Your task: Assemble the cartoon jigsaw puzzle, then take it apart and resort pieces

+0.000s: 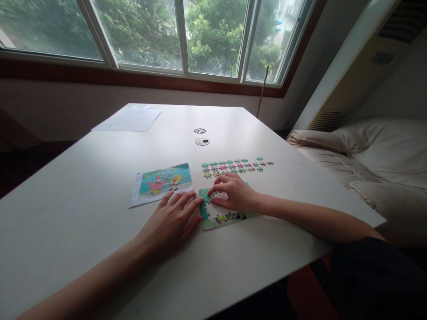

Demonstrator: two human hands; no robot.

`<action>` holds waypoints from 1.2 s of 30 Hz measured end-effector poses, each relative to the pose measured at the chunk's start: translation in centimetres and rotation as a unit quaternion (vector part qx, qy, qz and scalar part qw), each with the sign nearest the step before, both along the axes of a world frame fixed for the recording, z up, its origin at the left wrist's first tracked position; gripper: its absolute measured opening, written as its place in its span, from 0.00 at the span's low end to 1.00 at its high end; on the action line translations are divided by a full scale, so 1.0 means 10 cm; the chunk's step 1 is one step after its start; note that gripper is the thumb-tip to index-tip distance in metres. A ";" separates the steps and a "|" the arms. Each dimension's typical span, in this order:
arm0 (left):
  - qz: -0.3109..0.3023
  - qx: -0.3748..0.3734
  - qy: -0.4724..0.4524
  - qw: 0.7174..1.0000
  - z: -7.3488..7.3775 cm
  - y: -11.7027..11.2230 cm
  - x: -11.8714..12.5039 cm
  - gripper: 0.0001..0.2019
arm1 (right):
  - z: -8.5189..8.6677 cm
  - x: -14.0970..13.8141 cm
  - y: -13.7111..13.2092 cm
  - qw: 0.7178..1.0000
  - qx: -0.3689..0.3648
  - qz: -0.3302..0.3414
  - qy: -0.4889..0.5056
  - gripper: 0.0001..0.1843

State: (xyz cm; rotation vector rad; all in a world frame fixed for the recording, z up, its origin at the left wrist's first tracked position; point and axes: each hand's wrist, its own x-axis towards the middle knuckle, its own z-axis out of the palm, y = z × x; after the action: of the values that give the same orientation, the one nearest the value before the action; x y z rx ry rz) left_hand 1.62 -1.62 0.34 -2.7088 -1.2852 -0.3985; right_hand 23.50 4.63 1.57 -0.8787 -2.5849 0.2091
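Note:
A jigsaw puzzle board (205,225) with a green border lies on the table, partly filled along its left side and bottom. My right hand (235,193) reaches over it from the right, thumb and forefinger bent around a small teal puzzle piece (209,198) at the upper left of the frame. My left hand (176,215) rests with fingers spread, its fingertips at the board's left edge and over the lower edge of a picture sheet (155,184) of cartoon figures. Beyond my right hand, loose puzzle pieces (223,167) lie in rows. The board's upper right is hidden by that hand.
Two round discs (202,141) lie farther back on the white table (83,213). White paper (130,120) covers the far left corner. A cream sofa (367,151) stands to the right, and a window (213,40) spans the wall behind.

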 end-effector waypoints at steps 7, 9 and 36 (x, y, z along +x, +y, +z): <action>-0.001 0.000 -0.003 1.000 0.01 0.00 0.00 0.16 | 0.10 0.18 -0.23 0.996 -0.019 0.008 -0.087 0.19; 0.002 -0.002 -0.003 1.000 0.01 0.00 0.00 0.16 | 0.12 0.19 -0.30 0.993 -0.020 0.003 -0.117 0.22; 0.033 -0.035 0.011 0.999 -0.03 0.06 -0.04 0.21 | 0.11 0.16 -0.37 0.991 -0.021 -0.005 -0.134 0.23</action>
State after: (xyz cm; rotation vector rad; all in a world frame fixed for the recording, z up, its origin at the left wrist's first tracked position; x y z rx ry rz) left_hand 1.24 -1.05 0.02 -2.7114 -1.4035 -0.3215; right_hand 25.10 0.92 2.69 -0.9950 -2.8303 0.1524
